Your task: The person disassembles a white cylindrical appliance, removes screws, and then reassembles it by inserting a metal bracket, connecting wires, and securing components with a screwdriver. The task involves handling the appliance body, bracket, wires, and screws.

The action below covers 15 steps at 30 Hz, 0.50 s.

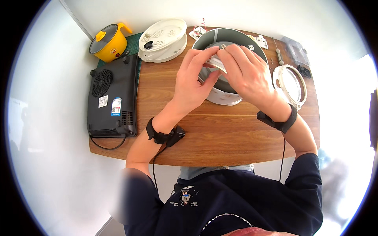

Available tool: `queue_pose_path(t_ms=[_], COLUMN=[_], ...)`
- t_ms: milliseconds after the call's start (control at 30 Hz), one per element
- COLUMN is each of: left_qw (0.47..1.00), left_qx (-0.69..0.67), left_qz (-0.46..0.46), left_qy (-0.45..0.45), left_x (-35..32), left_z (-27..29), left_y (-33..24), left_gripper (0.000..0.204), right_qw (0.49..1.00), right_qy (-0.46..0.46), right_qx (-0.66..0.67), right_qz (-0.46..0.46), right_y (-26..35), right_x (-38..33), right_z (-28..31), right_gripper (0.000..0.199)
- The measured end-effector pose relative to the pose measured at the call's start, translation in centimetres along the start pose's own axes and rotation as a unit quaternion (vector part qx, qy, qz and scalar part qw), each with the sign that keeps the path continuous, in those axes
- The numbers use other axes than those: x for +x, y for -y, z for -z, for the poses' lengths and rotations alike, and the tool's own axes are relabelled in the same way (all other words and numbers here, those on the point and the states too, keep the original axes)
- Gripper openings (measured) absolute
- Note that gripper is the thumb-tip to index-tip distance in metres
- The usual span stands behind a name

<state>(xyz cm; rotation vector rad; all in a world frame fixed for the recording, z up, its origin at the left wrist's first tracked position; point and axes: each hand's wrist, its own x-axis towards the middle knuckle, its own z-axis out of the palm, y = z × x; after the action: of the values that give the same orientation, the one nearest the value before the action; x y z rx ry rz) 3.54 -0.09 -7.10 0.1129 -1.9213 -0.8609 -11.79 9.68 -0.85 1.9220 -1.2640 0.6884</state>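
On my feed, the left hand [191, 80] pinched a white plastic part [216, 61] over the open cylindrical housing [223, 97]; the right hand [249, 72] curled its fingers round the other end, probably steadying it. Couldn't see that thumb.
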Motion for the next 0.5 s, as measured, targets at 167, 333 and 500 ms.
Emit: queue_pose_path(t_ms=[167,333,500], left_qw=[0.993,0.944,0.928], left_qx=[-0.109,-0.263,-0.303], left_qz=[0.046,0.2,0.216], left_qy=[0.009,0.02,0.026], left_x=[0.2,0.7,0.8], left_z=[0.8,1.7,2.2], left_y=[-0.7,-0.4,0.2], left_gripper=[0.049,0.032,0.033], right_qw=[1.0,1.0,1.0], right_qy=[0.007,0.007,0.006], right_qx=[-0.008,-0.003,0.014], right_qz=[0.008,0.01,0.013], right_y=[0.5,0.6,0.6], right_x=[0.5,0.5,0.6], right_z=[-0.2,-0.8,-0.9], right_gripper=[0.026,0.022,0.022])
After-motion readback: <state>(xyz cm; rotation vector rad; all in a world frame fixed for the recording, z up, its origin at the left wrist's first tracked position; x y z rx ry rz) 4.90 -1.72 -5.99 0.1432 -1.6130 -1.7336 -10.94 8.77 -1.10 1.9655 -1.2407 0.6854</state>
